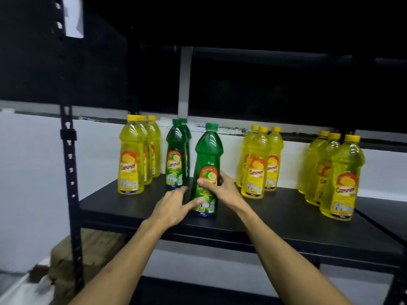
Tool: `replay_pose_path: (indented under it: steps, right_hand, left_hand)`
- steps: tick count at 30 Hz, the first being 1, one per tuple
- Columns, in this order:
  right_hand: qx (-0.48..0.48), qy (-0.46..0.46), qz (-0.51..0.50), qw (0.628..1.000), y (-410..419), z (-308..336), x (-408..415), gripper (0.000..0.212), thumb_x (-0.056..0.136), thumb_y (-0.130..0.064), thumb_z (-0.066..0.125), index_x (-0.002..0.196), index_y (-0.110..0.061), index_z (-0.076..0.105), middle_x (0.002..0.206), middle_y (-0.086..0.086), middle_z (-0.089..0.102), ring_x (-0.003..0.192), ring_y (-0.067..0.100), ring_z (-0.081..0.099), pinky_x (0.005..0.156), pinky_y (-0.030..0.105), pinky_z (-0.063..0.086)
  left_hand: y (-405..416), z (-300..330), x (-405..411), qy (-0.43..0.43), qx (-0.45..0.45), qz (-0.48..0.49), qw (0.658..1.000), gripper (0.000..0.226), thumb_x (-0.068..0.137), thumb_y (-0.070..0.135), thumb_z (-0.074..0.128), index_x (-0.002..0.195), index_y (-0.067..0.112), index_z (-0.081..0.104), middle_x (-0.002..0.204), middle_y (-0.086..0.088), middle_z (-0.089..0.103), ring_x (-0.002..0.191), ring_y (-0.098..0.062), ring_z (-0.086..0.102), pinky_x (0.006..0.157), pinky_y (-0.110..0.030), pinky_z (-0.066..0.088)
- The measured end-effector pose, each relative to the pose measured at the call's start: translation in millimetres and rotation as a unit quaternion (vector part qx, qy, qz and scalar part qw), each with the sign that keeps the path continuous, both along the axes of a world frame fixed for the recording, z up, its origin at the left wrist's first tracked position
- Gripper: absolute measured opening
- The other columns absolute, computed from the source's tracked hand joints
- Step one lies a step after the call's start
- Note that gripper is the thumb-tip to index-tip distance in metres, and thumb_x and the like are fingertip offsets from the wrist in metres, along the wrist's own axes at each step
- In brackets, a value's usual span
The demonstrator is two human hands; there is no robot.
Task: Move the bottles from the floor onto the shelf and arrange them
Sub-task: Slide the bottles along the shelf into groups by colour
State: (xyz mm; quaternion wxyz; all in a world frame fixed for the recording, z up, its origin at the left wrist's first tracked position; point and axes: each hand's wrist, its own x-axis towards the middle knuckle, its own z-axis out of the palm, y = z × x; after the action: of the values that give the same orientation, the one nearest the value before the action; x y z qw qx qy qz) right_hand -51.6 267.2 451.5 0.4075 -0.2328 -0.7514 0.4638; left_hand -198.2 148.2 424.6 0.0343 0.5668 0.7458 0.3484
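- Green and upright, the front lime bottle [206, 170] stood on the black shelf board [275, 219], ahead of the other green ones and nearer the board's front edge.
- The right hand [222, 190] gripped that bottle at its label, thumb across the front and fingers curled round the right side and back.
- The left hand [174, 205] lay low at the bottle's left; its thumb pressed the lower label while the fingers stretched out fairly straight toward the left side of the base. Whether those fingers touched the bottle or only the board I could not tell.
- Two more green bottles [176, 155] stood in a short file just behind and left of the held one, near it but apart.
- At the left end of the board a group of three yellow bottles [132, 157] stood close together, one behind another.
- A second yellow trio [256, 164] stood right of the held bottle, well clear of the right hand.
- A third yellow trio [343, 179] stood toward the right end of the board, its front bottle nearest the edge.
- A black perforated upright [70, 172] carried the shelf on the left, against a white wall [28, 172].
- Below the shelf at lower left sat a brown cardboard box [97, 249], blurred.
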Motion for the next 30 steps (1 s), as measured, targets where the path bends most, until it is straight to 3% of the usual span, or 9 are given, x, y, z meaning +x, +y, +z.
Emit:
replay_pose_path:
  steps: [5,9,12,18,25,30]
  right_hand:
    - [-0.022,0.008,0.028,0.999,-13,1,-36,0.053,0.08,-0.033,0.083,0.124,-0.018,0.058,0.107,-0.006,0.071,0.097,0.007,0.07,0.075,0.019,0.057]
    - [-0.045,0.01,0.046,0.998,-16,-3,-60,0.054,0.081,-0.036,0.081,0.125,-0.018,0.057,0.111,-0.003,0.071,0.1,0.011,0.07,0.079,0.024,0.057]
    - [-0.08,0.022,0.061,0.995,-15,-10,-72,0.047,0.082,-0.034,0.08,0.122,-0.016,0.062,0.107,-0.002,0.073,0.095,0.011,0.072,0.072,0.019,0.057]
    - [-0.117,0.041,0.084,0.989,-3,-20,-95,0.055,0.076,-0.032,0.086,0.122,-0.014,0.063,0.111,0.005,0.076,0.103,0.021,0.073,0.094,0.044,0.058]
    - [-0.119,0.021,0.119,0.986,8,-12,-117,0.064,0.079,-0.021,0.084,0.132,-0.01,0.051,0.114,0.006,0.073,0.103,0.021,0.072,0.094,0.042,0.058]
    - [-0.121,0.057,0.11,0.985,8,-18,-121,0.066,0.077,-0.014,0.085,0.131,-0.014,0.048,0.112,0.005,0.072,0.099,0.019,0.073,0.08,0.034,0.061]
  left_hand:
    - [-27,5,-68,0.078,-0.099,0.084,0.988,0.073,0.092,0.07,0.049,0.144,0.019,0.051,0.147,-0.005,0.056,0.131,-0.024,0.055,0.103,-0.043,0.048]
    - [-41,-7,-88,0.065,-0.161,0.119,0.978,0.083,0.093,0.075,0.039,0.156,0.021,0.033,0.158,-0.006,0.042,0.142,-0.028,0.044,0.112,-0.046,0.04]
    - [-39,-12,-80,0.094,-0.156,0.126,0.975,0.074,0.101,0.067,0.026,0.158,0.021,0.031,0.164,-0.005,0.032,0.149,-0.026,0.032,0.119,-0.044,0.027]
    - [-31,-14,-84,0.117,-0.183,0.133,0.967,0.063,0.105,0.057,0.025,0.158,0.023,0.029,0.168,0.001,0.023,0.155,-0.019,0.015,0.125,-0.044,0.011]
    - [-28,2,-86,0.085,-0.222,0.148,0.96,0.062,0.1,0.059,0.04,0.152,0.027,0.038,0.158,-0.004,0.04,0.145,-0.026,0.037,0.115,-0.045,0.03]
    - [-5,12,-82,0.107,-0.283,0.17,0.938,0.073,0.099,0.064,0.034,0.159,0.025,0.024,0.167,-0.004,0.022,0.153,-0.03,0.016,0.121,-0.052,0.024]
